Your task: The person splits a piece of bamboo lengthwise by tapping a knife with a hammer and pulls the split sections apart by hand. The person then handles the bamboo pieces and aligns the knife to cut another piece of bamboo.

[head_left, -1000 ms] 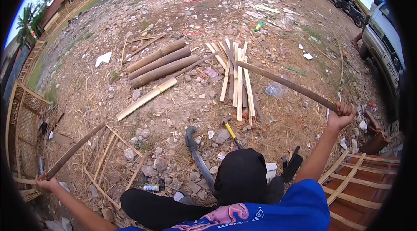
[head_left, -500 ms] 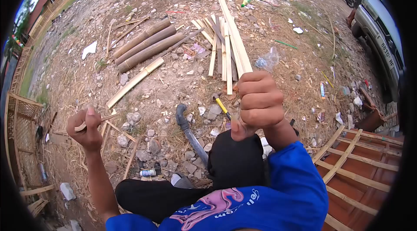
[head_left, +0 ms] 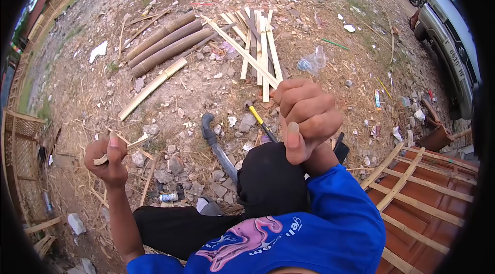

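My right hand (head_left: 309, 117) is closed in a fist around the lower end of a long bamboo strip (head_left: 238, 50). That strip slants up and to the left, over a pile of split bamboo strips (head_left: 264, 62). My left hand (head_left: 107, 158) pinches a short bamboo piece (head_left: 135, 143), whose ends stick out on both sides of the fingers. A hammer (head_left: 256, 115) with a yellow and black handle lies on the ground just left of my right hand. Between my hands rests a tool with a curved dark handle and a grey length (head_left: 220, 151), its lower end hidden by my knee.
Several bamboo poles (head_left: 167, 42) and a split length (head_left: 152, 88) lie ahead on rubble-strewn ground. A wooden lattice (head_left: 407, 181) over brown panels is at right, with a parked vehicle (head_left: 446, 42) beyond. A woven panel (head_left: 21, 145) stands at left.
The long strip in my right hand has swung left, its far end now near the poles. My left hand has shifted slightly down and right, still pinching the short piece. The view has tilted slightly.
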Demonstrator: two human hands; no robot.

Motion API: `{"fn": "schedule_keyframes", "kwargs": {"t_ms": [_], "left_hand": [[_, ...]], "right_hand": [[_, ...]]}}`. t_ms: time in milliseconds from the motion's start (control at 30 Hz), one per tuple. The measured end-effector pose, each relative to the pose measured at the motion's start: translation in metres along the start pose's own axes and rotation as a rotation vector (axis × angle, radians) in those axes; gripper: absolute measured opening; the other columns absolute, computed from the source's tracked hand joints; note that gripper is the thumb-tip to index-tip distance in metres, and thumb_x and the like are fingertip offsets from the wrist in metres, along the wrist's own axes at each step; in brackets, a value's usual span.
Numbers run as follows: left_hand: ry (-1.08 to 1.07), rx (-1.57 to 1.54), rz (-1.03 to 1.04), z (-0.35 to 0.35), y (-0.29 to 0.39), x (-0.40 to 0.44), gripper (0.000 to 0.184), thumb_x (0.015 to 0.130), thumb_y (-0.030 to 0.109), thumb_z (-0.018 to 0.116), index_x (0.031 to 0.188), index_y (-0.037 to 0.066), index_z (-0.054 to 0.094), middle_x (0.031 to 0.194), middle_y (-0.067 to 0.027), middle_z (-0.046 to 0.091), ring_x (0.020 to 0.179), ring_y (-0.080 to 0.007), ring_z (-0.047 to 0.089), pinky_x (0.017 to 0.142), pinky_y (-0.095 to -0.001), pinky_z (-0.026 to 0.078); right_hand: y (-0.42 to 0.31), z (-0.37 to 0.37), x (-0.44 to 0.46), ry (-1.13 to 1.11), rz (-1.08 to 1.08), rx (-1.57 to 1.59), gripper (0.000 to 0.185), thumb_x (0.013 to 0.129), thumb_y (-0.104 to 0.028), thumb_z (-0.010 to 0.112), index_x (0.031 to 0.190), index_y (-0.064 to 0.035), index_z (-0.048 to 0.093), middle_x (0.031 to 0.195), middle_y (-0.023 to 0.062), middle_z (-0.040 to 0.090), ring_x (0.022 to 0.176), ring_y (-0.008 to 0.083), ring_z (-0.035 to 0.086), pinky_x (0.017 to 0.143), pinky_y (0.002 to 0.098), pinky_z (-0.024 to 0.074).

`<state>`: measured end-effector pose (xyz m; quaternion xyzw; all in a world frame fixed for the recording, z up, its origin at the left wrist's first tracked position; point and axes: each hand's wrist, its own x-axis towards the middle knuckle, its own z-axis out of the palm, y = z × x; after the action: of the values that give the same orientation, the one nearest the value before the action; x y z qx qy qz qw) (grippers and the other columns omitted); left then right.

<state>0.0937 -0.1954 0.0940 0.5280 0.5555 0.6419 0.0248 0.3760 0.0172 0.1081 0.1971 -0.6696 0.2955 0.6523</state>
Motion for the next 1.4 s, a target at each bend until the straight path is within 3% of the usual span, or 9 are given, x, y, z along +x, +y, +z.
{"fn": "schedule_keyframes", "kwargs": {"t_ms": [233,333,567,667,700,900,1100,1167,1400], "left_hand": [[-0.010,-0.016,0.014,0.002,-0.002,-0.002,0.031,0.092,0.003,0.055,0.065,0.005,0.039,0.054,-0.0020,0.046,0.046,-0.0083,0.042,0.044,-0.0257,0.036],[-0.044,0.005,0.006,0.000,-0.001,-0.003,0.031,0.092,0.003,0.055,0.064,0.005,0.040,0.054,-0.0017,0.047,0.046,-0.0086,0.042,0.045,-0.0254,0.035],[0.046,0.048,-0.033,0.000,-0.017,-0.014,0.033,0.091,0.005,0.055,0.061,0.006,0.041,0.053,-0.0020,0.050,0.045,-0.0103,0.041,0.048,-0.0283,0.032],[-0.064,0.237,0.080,0.010,-0.008,-0.009,0.034,0.087,0.004,0.058,0.057,0.006,0.040,0.051,-0.0020,0.047,0.043,-0.0125,0.041,0.048,-0.0307,0.032],[-0.117,0.400,0.272,0.019,0.000,-0.002,0.035,0.081,0.000,0.059,0.054,0.006,0.038,0.049,-0.0024,0.044,0.041,-0.0164,0.041,0.046,-0.0318,0.030],[-0.394,0.209,0.499,0.052,0.016,0.008,0.026,0.067,-0.002,0.058,0.053,0.008,0.038,0.049,-0.0018,0.043,0.040,-0.0181,0.043,0.043,-0.0301,0.036],[-0.556,-0.042,0.611,0.086,0.038,0.004,0.025,0.069,0.000,0.062,0.055,0.009,0.043,0.050,0.0005,0.044,0.043,-0.0139,0.049,0.044,-0.0260,0.041],[-0.619,-0.055,0.651,0.090,0.042,0.009,0.024,0.071,0.002,0.064,0.056,0.008,0.046,0.051,0.0005,0.045,0.044,-0.0138,0.050,0.044,-0.0258,0.042],[-0.644,-0.152,0.607,0.074,0.062,0.009,0.019,0.074,0.003,0.063,0.060,0.006,0.051,0.059,-0.0003,0.051,0.049,-0.0148,0.053,0.049,-0.0265,0.047]], "right_hand": [[-0.003,0.011,-0.003,0.112,0.080,0.063,0.038,0.081,-0.006,0.056,0.055,-0.0095,0.029,0.044,-0.0004,0.033,0.036,0.0124,0.030,0.039,0.0310,0.0293],[-0.002,0.007,-0.007,0.130,0.119,0.176,0.035,0.072,0.011,0.050,0.051,-0.0067,0.028,0.047,0.0010,0.032,0.038,0.0163,0.030,0.040,0.0330,0.0255],[-0.001,0.011,-0.023,0.172,0.159,0.227,0.037,0.080,-0.004,0.056,0.053,-0.0100,0.031,0.044,0.0002,0.036,0.036,0.0139,0.031,0.040,0.0313,0.0277],[-0.002,0.008,-0.025,0.083,0.162,0.170,0.035,0.081,-0.004,0.060,0.054,-0.0090,0.037,0.046,-0.0004,0.039,0.037,0.0142,0.033,0.041,0.0311,0.0288],[-0.001,0.008,-0.029,0.064,0.190,0.136,0.035,0.081,-0.005,0.065,0.055,-0.0081,0.041,0.047,-0.0006,0.041,0.038,0.0143,0.035,0.041,0.0316,0.0288],[0.005,0.018,-0.036,-0.091,0.275,0.052,0.041,0.071,0.001,0.073,0.053,-0.0099,0.038,0.049,0.0024,0.036,0.040,0.0207,0.039,0.040,0.0347,0.0255],[0.010,0.053,-0.034,-0.342,0.248,0.144,0.019,0.072,-0.004,0.077,0.077,-0.0072,0.059,0.058,0.0027,0.049,0.045,0.0224,0.047,0.043,0.0351,0.0328],[0.012,0.057,-0.027,-0.515,0.247,0.138,0.030,0.069,-0.008,0.079,0.095,-0.0060,0.064,0.066,0.0040,0.057,0.050,0.0234,0.054,0.044,0.0343,0.0381],[0.040,0.078,-0.045,-0.659,0.339,0.218,0.045,0.068,-0.017,0.084,0.105,-0.0063,0.062,0.071,0.0035,0.061,0.057,0.0236,0.059,0.047,0.0337,0.0439]]}}
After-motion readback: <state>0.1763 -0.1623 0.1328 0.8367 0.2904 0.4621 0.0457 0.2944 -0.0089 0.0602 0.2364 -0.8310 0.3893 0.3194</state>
